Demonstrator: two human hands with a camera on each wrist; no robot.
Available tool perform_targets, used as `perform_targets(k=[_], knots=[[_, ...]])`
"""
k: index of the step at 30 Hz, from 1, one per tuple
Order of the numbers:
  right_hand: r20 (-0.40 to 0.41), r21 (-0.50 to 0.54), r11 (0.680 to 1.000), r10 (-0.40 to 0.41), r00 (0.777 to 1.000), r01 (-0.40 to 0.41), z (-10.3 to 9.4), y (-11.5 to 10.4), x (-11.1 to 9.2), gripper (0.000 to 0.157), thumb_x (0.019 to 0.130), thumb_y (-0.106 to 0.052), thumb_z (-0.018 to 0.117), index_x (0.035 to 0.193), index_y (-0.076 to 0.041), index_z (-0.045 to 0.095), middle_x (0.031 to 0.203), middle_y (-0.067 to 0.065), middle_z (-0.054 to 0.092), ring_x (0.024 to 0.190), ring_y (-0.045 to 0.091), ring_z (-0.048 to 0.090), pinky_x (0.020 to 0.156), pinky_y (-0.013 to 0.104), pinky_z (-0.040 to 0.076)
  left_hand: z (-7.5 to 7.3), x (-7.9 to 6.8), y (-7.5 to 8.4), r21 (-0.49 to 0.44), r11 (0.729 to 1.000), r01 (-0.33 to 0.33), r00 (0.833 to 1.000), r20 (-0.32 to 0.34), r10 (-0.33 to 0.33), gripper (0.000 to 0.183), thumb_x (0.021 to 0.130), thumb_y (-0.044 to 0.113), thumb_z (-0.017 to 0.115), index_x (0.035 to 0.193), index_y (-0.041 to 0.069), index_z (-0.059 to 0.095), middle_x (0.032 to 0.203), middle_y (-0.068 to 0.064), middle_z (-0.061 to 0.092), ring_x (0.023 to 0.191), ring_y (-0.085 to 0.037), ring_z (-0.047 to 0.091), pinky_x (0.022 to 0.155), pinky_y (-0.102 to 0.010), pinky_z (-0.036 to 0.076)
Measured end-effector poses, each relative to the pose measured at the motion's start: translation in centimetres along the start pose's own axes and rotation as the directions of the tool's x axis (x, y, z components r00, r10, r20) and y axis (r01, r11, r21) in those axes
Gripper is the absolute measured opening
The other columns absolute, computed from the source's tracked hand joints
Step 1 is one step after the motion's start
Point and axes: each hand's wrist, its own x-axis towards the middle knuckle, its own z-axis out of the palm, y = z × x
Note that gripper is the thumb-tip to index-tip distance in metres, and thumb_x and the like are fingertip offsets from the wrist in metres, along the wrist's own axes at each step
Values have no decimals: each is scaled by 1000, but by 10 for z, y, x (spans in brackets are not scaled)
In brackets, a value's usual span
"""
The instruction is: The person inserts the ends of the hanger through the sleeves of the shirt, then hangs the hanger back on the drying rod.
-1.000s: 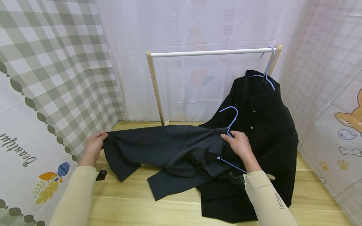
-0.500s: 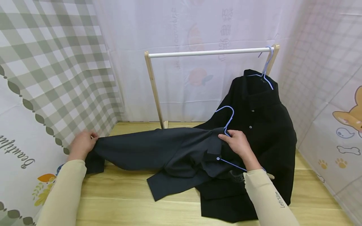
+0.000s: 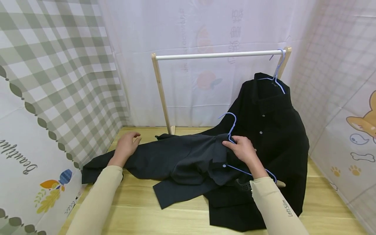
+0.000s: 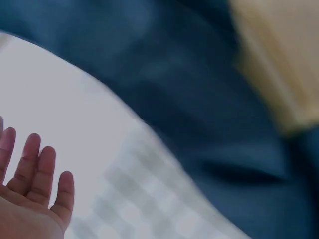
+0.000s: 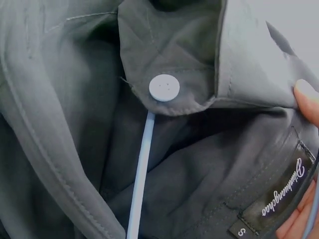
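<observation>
A dark navy shirt (image 3: 182, 153) lies across the table, one sleeve stretched out to the left. A light-blue wire hanger (image 3: 234, 123) is partly inside it, its hook rising above the collar and one arm emerging at the front. My right hand (image 3: 245, 150) pinches the shirt's collar beside the hook. In the right wrist view, a pale button (image 5: 164, 87) is at the collar's end, with the neck label (image 5: 281, 191) near my fingertips. My left hand (image 3: 125, 147) is over the outstretched sleeve, its fingers loose and holding nothing; its spread fingers (image 4: 44, 169) show in the left wrist view.
Behind the shirt stands a rack with a white rail (image 3: 217, 55) and wooden posts. A black shirt (image 3: 282, 137) hangs at its right end on another blue hanger (image 3: 277, 70), draping onto the wooden table (image 3: 141, 209). Fabric curtains (image 3: 70, 65) enclose the back and sides.
My left hand pulled the sleeve's cuff end leftward, then let go and moved back right. The sleeve now lies extended to the left. My right hand and the hanger hook shifted slightly left.
</observation>
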Motion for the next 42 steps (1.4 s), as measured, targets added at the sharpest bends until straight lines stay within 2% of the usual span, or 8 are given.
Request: perform_targets(k=[7, 11, 15, 18, 21, 26, 35, 42], knots=[[31, -5, 999, -48, 998, 48, 12, -13, 1, 32, 96, -29, 68, 77, -6, 56, 64, 3, 40, 62, 22, 45, 58, 34, 36, 32, 17, 91, -148, 962, -231, 973, -11, 232, 36, 100, 24, 62, 126, 0, 66, 124, -17, 65, 117, -36, 57, 99, -50, 44], [60, -5, 997, -78, 995, 79, 21, -24, 2, 29, 95, -28, 69, 79, -6, 59, 64, 4, 42, 63, 22, 47, 58, 33, 37, 48, 17, 135, -236, 920, -313, 941, 59, 335, 39, 101, 28, 60, 131, 4, 63, 132, -14, 62, 124, -32, 55, 104, -47, 41], [83, -12, 994, -104, 991, 105, 27, -31, 1, 26, 95, -27, 69, 81, -6, 61, 64, 4, 43, 62, 22, 48, 57, 33, 38, 64, 15, 161, -281, 898, -338, 906, 160, 391, 38, 101, 29, 59, 132, 7, 63, 131, -10, 62, 123, -27, 57, 104, -42, 43], [97, -22, 993, -114, 989, 117, 29, -34, 0, 24, 95, -26, 69, 83, -6, 62, 63, 3, 43, 61, 21, 48, 57, 33, 38, 73, 15, 164, -298, 895, -331, 894, 205, 398, 29, 100, 26, 62, 123, 9, 70, 120, -7, 68, 110, -23, 63, 96, -38, 48], [114, -43, 991, -124, 986, 130, 29, -35, 0, 24, 94, -26, 70, 82, -7, 62, 64, 3, 42, 61, 20, 48, 57, 33, 38, 73, 14, 162, -339, 901, -270, 906, 228, 357, 20, 98, 23, 65, 111, 10, 74, 106, -5, 70, 94, -19, 64, 85, -35, 51], [106, -55, 988, -138, 985, 145, 31, -36, 1, 22, 94, -25, 70, 85, -6, 63, 64, 2, 42, 61, 20, 48, 56, 33, 37, 63, 16, 164, -386, 901, -200, 921, 241, 307, 20, 96, 23, 67, 110, 10, 74, 107, -4, 70, 95, -18, 63, 86, -36, 51], [-101, -22, 986, -168, 981, 166, 31, -34, 1, 23, 97, -25, 67, 110, -6, 74, 92, 8, 70, 81, 24, 57, 70, 36, 44, 50, 21, 159, -346, 916, -202, 932, 219, 288, 21, 96, 22, 68, 112, 10, 75, 110, -5, 71, 97, -19, 65, 89, -37, 52], [-225, 56, 984, -154, 962, 171, 26, -32, 2, 28, 98, -26, 66, 117, -7, 74, 101, 12, 73, 82, 25, 58, 71, 37, 45, 36, 25, 132, -360, 920, -155, 958, 172, 229, 23, 94, 23, 71, 113, 10, 75, 111, -5, 71, 101, -23, 65, 91, -40, 51]])
